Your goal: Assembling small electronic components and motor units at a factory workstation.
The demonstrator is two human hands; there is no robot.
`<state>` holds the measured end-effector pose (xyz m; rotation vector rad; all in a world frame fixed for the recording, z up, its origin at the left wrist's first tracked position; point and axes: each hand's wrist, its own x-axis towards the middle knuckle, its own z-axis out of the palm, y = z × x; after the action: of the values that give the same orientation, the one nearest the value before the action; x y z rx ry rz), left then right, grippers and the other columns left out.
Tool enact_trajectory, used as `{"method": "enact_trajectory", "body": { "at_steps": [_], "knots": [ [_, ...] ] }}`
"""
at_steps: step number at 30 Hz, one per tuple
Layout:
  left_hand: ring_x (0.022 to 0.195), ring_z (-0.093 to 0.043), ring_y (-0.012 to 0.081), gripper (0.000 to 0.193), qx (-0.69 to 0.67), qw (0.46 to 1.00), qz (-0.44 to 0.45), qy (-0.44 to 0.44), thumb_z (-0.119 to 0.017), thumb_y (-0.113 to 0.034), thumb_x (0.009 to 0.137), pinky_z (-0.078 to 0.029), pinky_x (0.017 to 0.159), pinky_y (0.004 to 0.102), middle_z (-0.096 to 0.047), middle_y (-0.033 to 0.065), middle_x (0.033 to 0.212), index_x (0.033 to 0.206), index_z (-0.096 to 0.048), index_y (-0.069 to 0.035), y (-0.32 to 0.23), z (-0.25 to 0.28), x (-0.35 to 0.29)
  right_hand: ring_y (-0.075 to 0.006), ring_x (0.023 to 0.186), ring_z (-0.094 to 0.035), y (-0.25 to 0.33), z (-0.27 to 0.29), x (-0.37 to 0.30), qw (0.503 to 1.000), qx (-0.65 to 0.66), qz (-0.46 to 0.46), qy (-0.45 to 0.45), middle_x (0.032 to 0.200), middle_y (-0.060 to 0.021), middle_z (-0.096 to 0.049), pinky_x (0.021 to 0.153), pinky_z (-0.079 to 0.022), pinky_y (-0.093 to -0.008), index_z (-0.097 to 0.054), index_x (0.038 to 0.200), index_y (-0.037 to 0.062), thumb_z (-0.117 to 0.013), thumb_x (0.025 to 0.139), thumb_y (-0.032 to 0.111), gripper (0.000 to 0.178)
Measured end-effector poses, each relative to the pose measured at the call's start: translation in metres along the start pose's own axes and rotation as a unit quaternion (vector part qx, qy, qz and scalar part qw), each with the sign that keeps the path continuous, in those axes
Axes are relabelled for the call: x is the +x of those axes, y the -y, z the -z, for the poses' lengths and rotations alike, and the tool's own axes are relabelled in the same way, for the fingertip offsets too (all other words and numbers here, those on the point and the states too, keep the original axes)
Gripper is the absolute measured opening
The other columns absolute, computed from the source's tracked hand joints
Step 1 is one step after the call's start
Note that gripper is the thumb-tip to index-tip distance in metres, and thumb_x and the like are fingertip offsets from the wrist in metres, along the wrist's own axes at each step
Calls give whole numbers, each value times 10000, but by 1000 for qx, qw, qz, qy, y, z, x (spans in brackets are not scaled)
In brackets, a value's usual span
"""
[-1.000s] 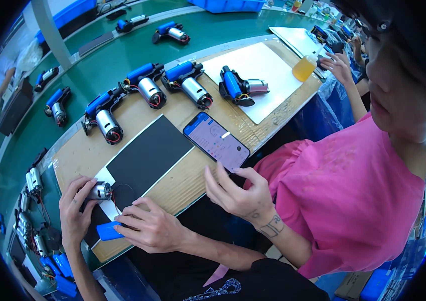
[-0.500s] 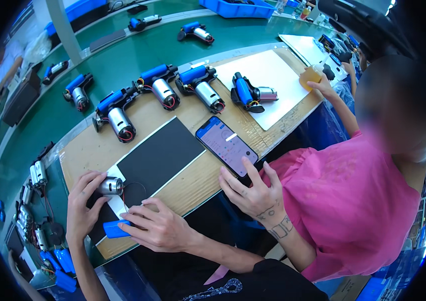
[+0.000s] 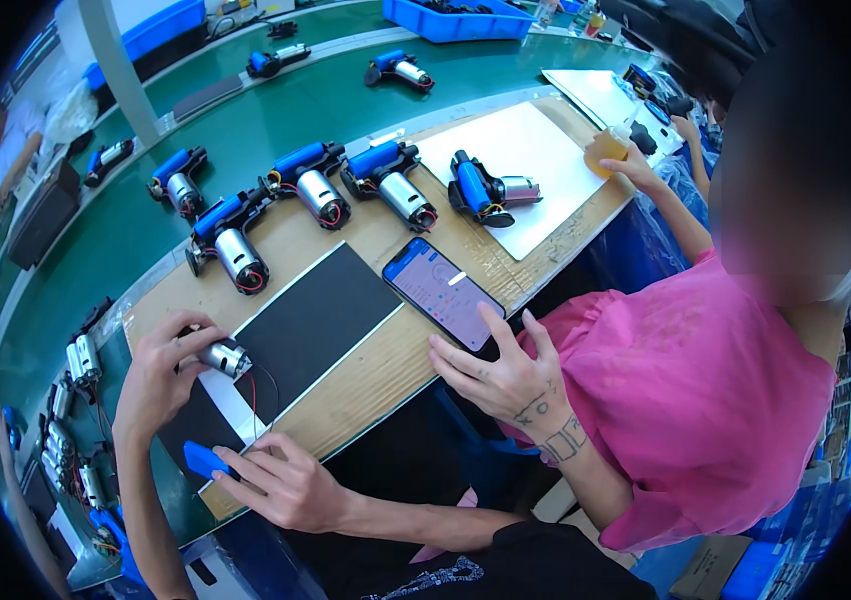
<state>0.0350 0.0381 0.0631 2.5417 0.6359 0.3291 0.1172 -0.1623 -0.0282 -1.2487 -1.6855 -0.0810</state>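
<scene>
My left hand (image 3: pixel 160 375) grips a small silver cylindrical motor (image 3: pixel 225 357), tilted over the left part of the cardboard-topped bench. Thin wires run from the motor's end toward my right hand (image 3: pixel 290 485). Between the fingertips of that hand is a blue rectangular block (image 3: pixel 203 458), held near the bench's front edge. A white strip (image 3: pixel 235 410) lies on a black sheet (image 3: pixel 315 310) under and between my hands. Whether the wires join the block is hidden behind my right fingers.
Several blue-and-silver motor units (image 3: pixel 317 195) stand in a row behind the sheet. Right of it, a co-worker's hand (image 3: pixel 505 375) touches a phone (image 3: pixel 442 290). The co-worker's other hand holds an amber bottle (image 3: pixel 607 150). A green conveyor (image 3: pixel 275 105) curves behind; loose motors (image 3: pixel 83 358) lie left.
My left hand has raised and tilted the motor. My right hand has drawn the blue block left, away from it. A motor unit on the conveyor has shifted right, closer to the row.
</scene>
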Motion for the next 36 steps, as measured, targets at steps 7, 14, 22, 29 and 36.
{"method": "enact_trajectory", "body": {
  "at_steps": [7,14,22,29,36],
  "knots": [
    [1153,-666,382,468,17,997,-78,7,-683,192,674,-565,940,450,-703,160,1182,1101,-745,10,15,-5,13,-264,922,-698,27,-46,11,999,-19,-36,-21,1191,-214,-739,912,-529,-437,-766,1101,-17,-694,898,116,253],
    [1411,-540,408,524,21,997,-61,-48,-684,190,706,-505,1103,489,-646,168,1409,1180,-734,-29,9,-29,4,-286,1148,-658,23,-40,4,996,-46,-76,23,1224,-170,-728,1037,-459,-511,-772,1171,43,-749,938,299,347],
    [1471,-460,428,695,61,949,165,-261,-777,-15,833,-339,1234,526,-514,223,1559,1490,-552,-15,-54,-41,-108,-305,1166,-680,-45,57,13,987,-110,-116,-34,1262,-138,-737,978,-507,-458,-744,1223,13,-720,893,123,349],
    [1523,-396,433,670,72,925,252,-276,-778,-30,840,-323,1252,511,-413,223,1642,1480,-582,-46,-48,-80,-141,-301,1332,-607,-70,74,19,970,-155,-159,98,1447,-108,-660,1107,-442,-482,-749,1297,110,-726,938,156,363],
    [1400,-551,435,602,-8,958,133,-252,-884,-10,702,-481,1136,511,-612,193,1457,1282,-732,-61,-27,-62,-129,-318,1326,-607,-71,69,20,968,-182,-143,102,1444,-128,-661,1086,-454,-480,-770,1240,80,-743,911,139,336]
  ]
}}
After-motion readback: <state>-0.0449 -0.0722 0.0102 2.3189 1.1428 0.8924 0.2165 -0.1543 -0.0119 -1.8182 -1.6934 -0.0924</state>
